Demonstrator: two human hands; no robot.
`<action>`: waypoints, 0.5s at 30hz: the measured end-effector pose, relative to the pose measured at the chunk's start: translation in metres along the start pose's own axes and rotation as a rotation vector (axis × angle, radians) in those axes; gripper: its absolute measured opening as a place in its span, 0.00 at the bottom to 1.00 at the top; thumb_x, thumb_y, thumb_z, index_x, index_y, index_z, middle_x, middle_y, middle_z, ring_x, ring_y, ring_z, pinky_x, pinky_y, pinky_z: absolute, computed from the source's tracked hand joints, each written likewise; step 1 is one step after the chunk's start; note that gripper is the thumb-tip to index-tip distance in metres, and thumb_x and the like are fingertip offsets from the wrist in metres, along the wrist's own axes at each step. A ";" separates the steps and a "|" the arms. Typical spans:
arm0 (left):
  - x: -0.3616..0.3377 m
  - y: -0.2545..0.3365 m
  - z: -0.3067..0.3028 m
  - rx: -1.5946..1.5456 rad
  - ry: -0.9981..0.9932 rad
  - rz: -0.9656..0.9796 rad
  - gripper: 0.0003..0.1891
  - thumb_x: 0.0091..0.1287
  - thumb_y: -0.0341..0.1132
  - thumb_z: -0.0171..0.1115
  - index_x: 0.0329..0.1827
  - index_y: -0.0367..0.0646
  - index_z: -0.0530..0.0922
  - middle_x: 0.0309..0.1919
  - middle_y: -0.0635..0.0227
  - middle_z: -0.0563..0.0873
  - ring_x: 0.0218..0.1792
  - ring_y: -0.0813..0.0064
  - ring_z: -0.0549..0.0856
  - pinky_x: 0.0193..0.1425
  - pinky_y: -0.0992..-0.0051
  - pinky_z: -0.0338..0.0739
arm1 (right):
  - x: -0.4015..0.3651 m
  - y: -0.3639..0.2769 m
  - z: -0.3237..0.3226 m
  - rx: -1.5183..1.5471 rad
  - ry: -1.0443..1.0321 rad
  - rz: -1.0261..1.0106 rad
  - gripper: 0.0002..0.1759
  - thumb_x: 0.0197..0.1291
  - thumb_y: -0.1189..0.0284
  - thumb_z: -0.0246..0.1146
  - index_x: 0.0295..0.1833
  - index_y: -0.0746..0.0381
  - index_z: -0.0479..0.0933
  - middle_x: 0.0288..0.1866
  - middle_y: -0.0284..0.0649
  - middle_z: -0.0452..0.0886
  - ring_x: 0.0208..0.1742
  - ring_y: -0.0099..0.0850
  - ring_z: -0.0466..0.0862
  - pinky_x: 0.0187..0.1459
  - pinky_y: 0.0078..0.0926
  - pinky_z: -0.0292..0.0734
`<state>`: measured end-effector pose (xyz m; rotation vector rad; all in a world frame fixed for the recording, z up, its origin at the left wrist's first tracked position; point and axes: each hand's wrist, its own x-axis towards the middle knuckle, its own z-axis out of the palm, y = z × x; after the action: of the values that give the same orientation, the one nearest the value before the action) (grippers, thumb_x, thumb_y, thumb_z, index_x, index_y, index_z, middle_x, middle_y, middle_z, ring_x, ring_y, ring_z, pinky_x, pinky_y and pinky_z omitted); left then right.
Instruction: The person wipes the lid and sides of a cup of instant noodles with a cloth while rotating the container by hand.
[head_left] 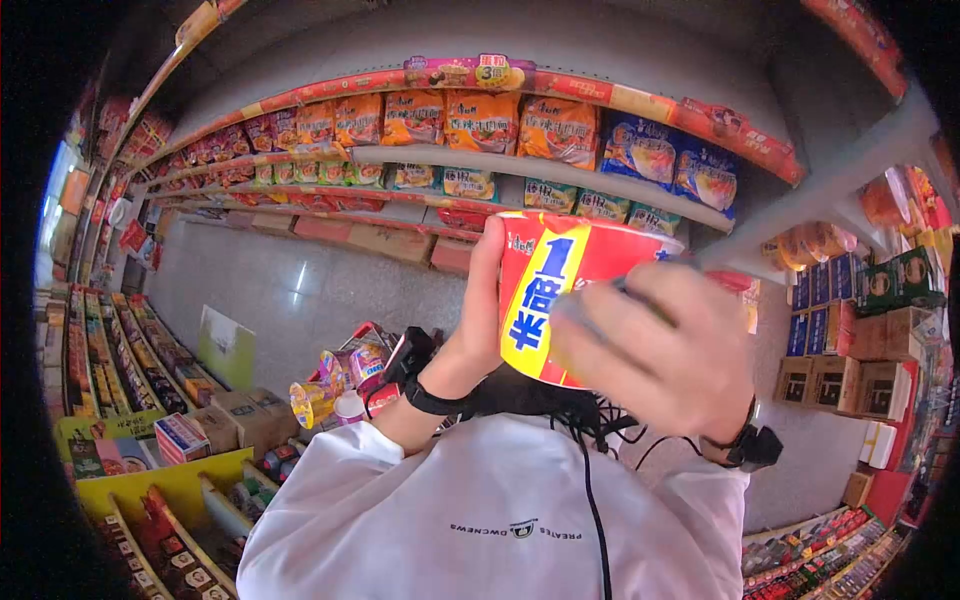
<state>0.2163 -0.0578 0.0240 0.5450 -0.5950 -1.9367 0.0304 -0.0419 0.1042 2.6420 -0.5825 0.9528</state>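
A red instant noodle cup (530,310) with a yellow band and blue lettering is held up, tilted, in front of my chest. My left hand (480,315) grips it from the left side, thumb along its edge and the other fingers hidden behind. In front of the cup's right half is my right hand (665,345), fingers bent and smeared by motion. A dark greyish blur shows by those fingers, and I cannot tell whether it is something held. Both wrists wear black straps.
Ahead, shelves (640,185) carry orange and blue noodle packets (560,130). Down left stands a shopping basket (370,335) with noodle cups (315,400) near it. Cardboard boxes (890,335) are stacked at the right, and snack racks (140,350) line the left. Black cables (590,480) hang over my shirt.
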 end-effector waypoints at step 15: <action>0.005 -0.009 -0.003 -0.032 0.045 0.019 0.39 0.78 0.68 0.35 0.71 0.41 0.71 0.62 0.57 0.84 0.57 0.67 0.87 0.61 0.67 0.84 | -0.031 -0.006 0.010 0.078 0.117 0.071 0.19 0.48 0.65 0.72 0.49 0.51 0.84 0.57 0.46 0.83 0.51 0.47 0.81 0.47 0.52 0.73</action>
<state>0.2096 -0.0596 0.0150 0.5599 -0.5374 -1.9081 0.0172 -0.0318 0.0761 2.6263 -0.6270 1.1647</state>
